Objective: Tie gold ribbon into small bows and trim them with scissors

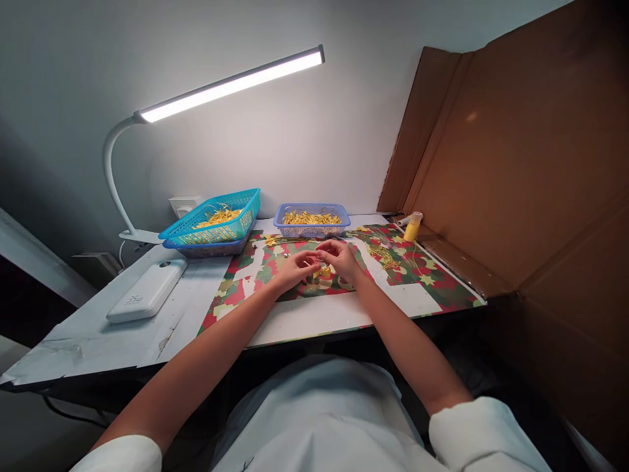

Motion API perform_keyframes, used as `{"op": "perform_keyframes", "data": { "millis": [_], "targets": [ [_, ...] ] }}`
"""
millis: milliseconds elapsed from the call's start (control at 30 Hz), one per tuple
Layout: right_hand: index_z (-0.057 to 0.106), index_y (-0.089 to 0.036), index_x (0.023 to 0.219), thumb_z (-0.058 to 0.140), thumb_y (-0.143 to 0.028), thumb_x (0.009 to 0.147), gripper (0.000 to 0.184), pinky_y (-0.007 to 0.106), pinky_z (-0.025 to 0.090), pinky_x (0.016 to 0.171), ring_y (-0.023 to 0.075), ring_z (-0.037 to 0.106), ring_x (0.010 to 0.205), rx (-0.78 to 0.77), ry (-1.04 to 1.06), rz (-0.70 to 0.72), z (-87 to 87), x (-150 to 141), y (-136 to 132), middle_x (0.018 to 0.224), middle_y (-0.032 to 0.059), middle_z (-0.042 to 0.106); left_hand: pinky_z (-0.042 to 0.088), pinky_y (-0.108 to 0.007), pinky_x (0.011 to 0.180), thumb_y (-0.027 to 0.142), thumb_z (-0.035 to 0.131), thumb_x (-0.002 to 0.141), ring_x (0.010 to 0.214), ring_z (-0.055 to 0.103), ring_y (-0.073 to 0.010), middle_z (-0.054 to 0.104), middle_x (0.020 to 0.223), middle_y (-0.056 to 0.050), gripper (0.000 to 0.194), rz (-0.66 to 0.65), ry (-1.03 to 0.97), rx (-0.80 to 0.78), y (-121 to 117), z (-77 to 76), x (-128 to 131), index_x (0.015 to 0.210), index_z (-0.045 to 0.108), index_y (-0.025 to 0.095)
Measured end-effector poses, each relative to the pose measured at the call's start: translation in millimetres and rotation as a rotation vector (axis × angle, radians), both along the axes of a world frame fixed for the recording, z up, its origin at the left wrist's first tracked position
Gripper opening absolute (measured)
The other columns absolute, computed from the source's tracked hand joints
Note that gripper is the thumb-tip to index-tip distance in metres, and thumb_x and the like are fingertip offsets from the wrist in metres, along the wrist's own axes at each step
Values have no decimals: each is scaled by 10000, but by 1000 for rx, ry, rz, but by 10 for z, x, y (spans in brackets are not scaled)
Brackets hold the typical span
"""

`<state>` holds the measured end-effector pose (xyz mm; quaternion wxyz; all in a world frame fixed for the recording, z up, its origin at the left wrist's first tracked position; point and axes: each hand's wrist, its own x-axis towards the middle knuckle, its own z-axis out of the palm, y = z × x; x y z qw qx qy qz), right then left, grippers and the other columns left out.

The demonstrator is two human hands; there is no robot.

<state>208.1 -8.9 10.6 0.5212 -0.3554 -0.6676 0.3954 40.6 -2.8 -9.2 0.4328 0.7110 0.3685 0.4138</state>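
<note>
Over the patterned mat, my left hand and my right hand meet with their fingertips close together. Both have thumb and fingers pinched on something too small to make out. Just below the fingertips shows a small golden-yellow piece; whether it hangs from the fingers or lies on the mat I cannot tell. To the right of my right hand lies a tangle of gold cord. More gold pieces lie beyond my hands, in front of the baskets.
At the back stand a purple-blue basket of gold pieces and a turquoise basket stacked on a blue basket. A yellow thread spool, white power bank and lamp are nearby. A cardboard sheet walls the right side.
</note>
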Motion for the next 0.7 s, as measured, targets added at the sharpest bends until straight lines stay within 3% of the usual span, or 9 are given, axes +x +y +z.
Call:
{"op": "perform_keyframes", "data": {
  "millis": [167,300,433,533,700],
  "targets": [
    [604,-209,834,613,-423,725,240,266,483,640,145,587,710,-5,-38,63,14,-2,-27,774,6,634,415,-214,443,462,666,740,485,516,-92,654,693,-21,346,3,58,1,6,-23,-13,875,693,144],
    [582,-209,841,605,-349,735,177,291,459,728,165,560,795,242,-204,-206,29,50,-63,859,31,623,459,-241,529,394,646,763,559,575,-129,676,676,-29,231,217,78,219,-41,33,-7,763,688,167],
    [499,-211,705,565,-309,744,125,293,387,698,163,493,706,474,-460,-377,14,63,-125,711,15,554,481,-259,600,309,626,785,604,602,-141,686,718,-31,137,444,99,436,-116,106,3,758,676,185],
    [488,-207,683,563,-317,761,154,293,346,688,153,475,647,486,-624,-385,-13,11,-146,663,5,554,488,-261,620,285,613,800,632,612,-142,680,767,-37,118,477,91,497,-150,131,9,773,669,184],
    [534,-197,714,529,-310,817,153,291,336,714,158,523,661,399,-704,-415,-22,-58,-138,686,15,609,510,-262,641,237,598,812,666,607,-136,654,811,-33,86,428,89,581,-158,119,18,792,670,195]
  ]
}}
